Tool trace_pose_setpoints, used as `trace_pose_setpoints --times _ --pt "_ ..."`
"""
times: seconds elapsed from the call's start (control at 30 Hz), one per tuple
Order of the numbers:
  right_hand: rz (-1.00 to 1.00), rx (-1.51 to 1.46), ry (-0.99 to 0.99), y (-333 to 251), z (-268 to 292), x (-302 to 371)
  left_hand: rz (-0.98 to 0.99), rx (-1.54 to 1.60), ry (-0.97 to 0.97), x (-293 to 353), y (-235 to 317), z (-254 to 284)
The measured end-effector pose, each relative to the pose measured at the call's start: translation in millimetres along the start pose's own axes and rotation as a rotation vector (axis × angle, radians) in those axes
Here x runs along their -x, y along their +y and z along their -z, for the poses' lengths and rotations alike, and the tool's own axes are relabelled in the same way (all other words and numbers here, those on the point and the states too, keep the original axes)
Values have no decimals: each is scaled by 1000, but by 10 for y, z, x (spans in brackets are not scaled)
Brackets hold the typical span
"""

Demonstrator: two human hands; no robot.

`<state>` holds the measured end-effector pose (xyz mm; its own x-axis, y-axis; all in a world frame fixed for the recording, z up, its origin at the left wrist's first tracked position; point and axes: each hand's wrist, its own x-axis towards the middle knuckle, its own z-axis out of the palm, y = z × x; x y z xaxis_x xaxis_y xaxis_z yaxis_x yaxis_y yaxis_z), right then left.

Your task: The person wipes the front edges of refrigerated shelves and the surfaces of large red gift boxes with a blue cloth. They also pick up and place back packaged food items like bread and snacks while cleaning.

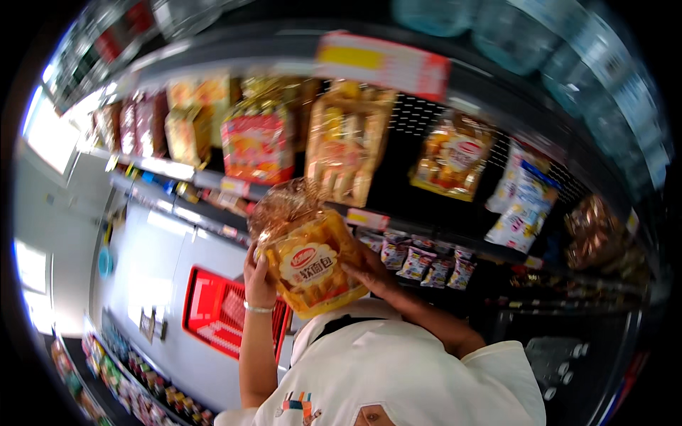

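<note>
Centrally, a boxy yellow plastic bread bag [310, 264] is badged white and red — lower left, a rectangular red plastic basket [201, 298] is slat-patterned.

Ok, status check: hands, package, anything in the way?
Left hand and right hand holding the yellow bread bag by its sides. Bag tilted, front unobstructed. Red basket beyond left forearm, partly hidden by it.

One yellow bag [310, 268] is held by two hands [260, 278]; one red basket [207, 291] is seen.
Along the shelf's [440, 236] front edge, one pink pack [256, 145], one tall pack [347, 150], one gold bag [453, 157] and, toward the right end, two white bags [523, 210] are counted; below, at least four purple bags [417, 263].
</note>
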<state>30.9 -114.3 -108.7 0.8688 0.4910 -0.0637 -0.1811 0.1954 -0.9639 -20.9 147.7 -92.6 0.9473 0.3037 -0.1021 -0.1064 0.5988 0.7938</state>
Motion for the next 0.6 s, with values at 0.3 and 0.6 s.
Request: trace_pose_setpoints --times 0.3,0.6 --pt "172 -149 265 -248 541 541 356 -56 -388 187 -417 -938" --pt "409 65 593 -1000 1267 642 142 -267 -594 -468 -725 -2026"
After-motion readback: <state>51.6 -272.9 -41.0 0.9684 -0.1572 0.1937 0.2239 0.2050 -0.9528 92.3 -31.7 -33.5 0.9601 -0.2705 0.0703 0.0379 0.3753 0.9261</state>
